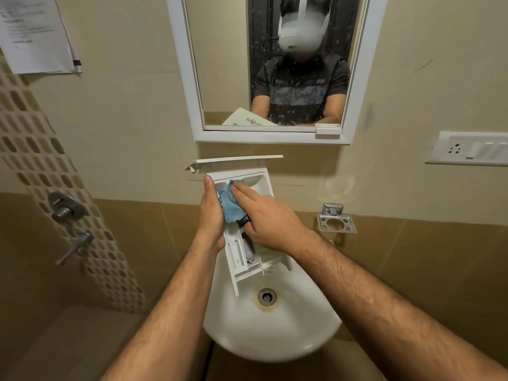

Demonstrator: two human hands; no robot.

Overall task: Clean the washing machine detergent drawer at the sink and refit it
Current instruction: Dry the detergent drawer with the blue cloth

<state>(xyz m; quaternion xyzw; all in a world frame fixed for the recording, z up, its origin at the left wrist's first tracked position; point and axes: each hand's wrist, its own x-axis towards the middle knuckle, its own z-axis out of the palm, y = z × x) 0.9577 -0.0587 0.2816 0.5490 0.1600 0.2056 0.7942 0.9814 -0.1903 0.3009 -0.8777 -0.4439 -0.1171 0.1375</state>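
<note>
The white detergent drawer (242, 259) is held tilted above the white sink (275, 334), its front panel up near the wall. My left hand (210, 213) grips the drawer's left side, thumb along the rim. My right hand (264, 215) presses a blue cloth (229, 206) into the drawer's upper compartment with straight fingers. The lower compartments, with a small white insert, are uncovered. The sink's tap is hidden behind the drawer and hands.
A mirror (275, 64) hangs on the wall above the sink. A metal holder (336, 222) is fixed to the wall at right, a socket plate (470, 148) higher up. Shower valves (64, 206) and a lever (75, 247) sit on the left wall. The drain (267, 296) is open.
</note>
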